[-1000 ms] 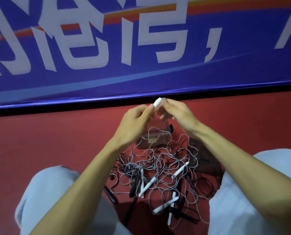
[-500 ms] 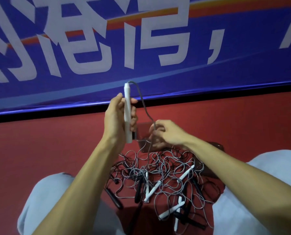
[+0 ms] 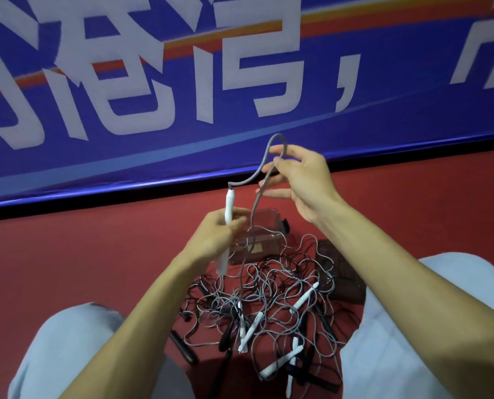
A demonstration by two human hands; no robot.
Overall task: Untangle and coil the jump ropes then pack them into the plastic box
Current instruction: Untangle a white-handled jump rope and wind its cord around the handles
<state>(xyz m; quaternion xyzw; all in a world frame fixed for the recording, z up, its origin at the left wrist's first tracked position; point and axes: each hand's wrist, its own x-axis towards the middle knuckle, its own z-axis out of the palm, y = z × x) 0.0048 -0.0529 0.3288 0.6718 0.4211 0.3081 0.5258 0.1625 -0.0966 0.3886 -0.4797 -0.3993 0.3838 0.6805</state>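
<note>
A tangled heap of grey and black jump ropes [image 3: 268, 300] with white and black handles lies on the red floor between my knees. My left hand [image 3: 214, 237] grips one white handle [image 3: 229, 205] upright. From its top a grey rope [image 3: 264, 165] arcs up to my right hand [image 3: 300, 180], which pinches it in a raised loop; the rope then drops back into the heap. Behind the heap, partly hidden by my left hand, stands the clear plastic box [image 3: 264, 237].
A dark brownish lid or tray [image 3: 340, 272] lies to the right of the heap. A blue banner [image 3: 240, 82] with white characters runs along the back, a black strip at its foot. My grey-trousered knees [image 3: 67, 355] flank the heap.
My right hand has risen from the heap, lifting the grey rope into a high loop. My left hand has lowered with the white handle.
</note>
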